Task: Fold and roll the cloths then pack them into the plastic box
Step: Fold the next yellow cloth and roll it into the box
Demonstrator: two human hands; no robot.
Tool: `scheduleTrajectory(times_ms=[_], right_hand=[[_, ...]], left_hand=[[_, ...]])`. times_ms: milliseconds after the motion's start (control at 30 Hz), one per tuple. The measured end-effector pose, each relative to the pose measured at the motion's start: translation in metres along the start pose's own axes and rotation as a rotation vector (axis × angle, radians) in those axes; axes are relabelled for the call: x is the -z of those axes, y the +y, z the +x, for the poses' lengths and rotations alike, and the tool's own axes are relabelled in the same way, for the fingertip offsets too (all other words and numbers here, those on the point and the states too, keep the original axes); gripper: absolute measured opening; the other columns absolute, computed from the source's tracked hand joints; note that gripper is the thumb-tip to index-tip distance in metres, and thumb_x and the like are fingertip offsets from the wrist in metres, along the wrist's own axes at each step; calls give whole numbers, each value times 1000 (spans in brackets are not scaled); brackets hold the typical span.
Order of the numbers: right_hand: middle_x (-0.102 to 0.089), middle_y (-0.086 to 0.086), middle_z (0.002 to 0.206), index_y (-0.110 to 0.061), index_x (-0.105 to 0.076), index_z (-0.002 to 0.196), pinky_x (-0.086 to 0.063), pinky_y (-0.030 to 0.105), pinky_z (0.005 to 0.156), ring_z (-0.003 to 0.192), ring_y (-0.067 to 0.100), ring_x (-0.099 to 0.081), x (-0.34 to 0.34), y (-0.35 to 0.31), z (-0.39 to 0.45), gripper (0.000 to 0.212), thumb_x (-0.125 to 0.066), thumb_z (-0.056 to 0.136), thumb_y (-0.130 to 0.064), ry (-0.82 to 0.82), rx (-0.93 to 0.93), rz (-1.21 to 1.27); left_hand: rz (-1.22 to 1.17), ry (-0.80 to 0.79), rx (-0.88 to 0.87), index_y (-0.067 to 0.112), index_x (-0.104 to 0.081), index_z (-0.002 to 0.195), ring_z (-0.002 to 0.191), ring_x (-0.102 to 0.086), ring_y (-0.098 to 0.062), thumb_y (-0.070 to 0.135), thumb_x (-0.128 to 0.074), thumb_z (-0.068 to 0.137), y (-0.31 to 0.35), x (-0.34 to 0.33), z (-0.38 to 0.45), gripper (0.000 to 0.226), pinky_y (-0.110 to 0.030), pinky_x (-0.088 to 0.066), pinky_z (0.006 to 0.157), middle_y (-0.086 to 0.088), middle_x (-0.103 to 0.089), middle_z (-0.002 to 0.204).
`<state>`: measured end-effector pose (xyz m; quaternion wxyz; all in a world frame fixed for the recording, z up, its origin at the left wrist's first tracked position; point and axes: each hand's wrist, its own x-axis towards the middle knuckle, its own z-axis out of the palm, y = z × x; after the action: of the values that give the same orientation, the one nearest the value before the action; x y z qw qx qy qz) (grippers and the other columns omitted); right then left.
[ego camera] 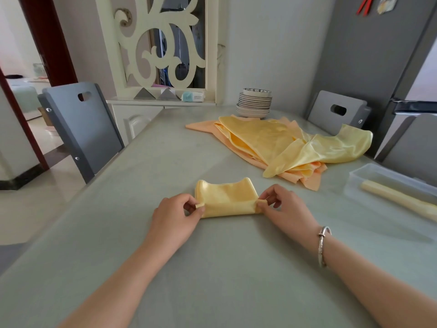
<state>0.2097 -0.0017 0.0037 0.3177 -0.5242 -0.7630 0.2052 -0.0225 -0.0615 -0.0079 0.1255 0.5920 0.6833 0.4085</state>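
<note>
The cloth (227, 200), yellow and satiny, lies folded on the table (212, 268) between the two hands, its near edge doubled over into a soft roll and its far corners curling up. The left hand (176, 217) pinches the left end of that rolled edge between thumb and fingertips; the right hand (282, 205) pinches the right end the same way, a bracelet (322, 245) on its wrist. Beyond the right hand and well apart from it lies a pile (283, 143) of loose yellow and orange cloths, one end trailing off toward a chair (338, 111). Past the pile stands a stack of plates (254, 104). Far to the right of the right hand sits the clear box (359, 183), with one roll (399, 200) lying lengthwise inside it. Off beyond the left hand, at the table's side, stands another grey chair (80, 129).
</note>
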Motion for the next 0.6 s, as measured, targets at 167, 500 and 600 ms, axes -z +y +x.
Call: scheduleTrajectory(times_ms=[167, 500, 600], right_hand=[[-55, -15, 80, -26, -49, 97, -31, 27, 83, 92, 9, -42, -6, 1, 5, 13, -56, 90, -36, 16, 27, -123], [-57, -10, 95, -26, -65, 94, -31, 25, 82, 96, 18, -50, -9, -1, 8, 10, -61, 87, -21, 76, 388, -504], [-60, -15, 96, -30, -67, 97, -31, 25, 84, 98, 15, -51, -4, 1, 3, 13, -58, 88, -25, 47, 376, -493]], left_hand=[[0, 34, 61, 24, -55, 81, 71, -56, -8, 29, -70, 81, 2, -3, 4, 15, -30, -40, 68, 11, -60, 70], [366, 104, -320, 25, -67, 82, 87, -51, -20, 17, -70, 81, 7, -7, 2, 9, -29, -32, 73, 12, -61, 86], [390, 101, -337, 28, -70, 85, 88, -51, -18, 20, -67, 82, 6, -4, -1, 8, -28, -30, 75, 15, -64, 87]])
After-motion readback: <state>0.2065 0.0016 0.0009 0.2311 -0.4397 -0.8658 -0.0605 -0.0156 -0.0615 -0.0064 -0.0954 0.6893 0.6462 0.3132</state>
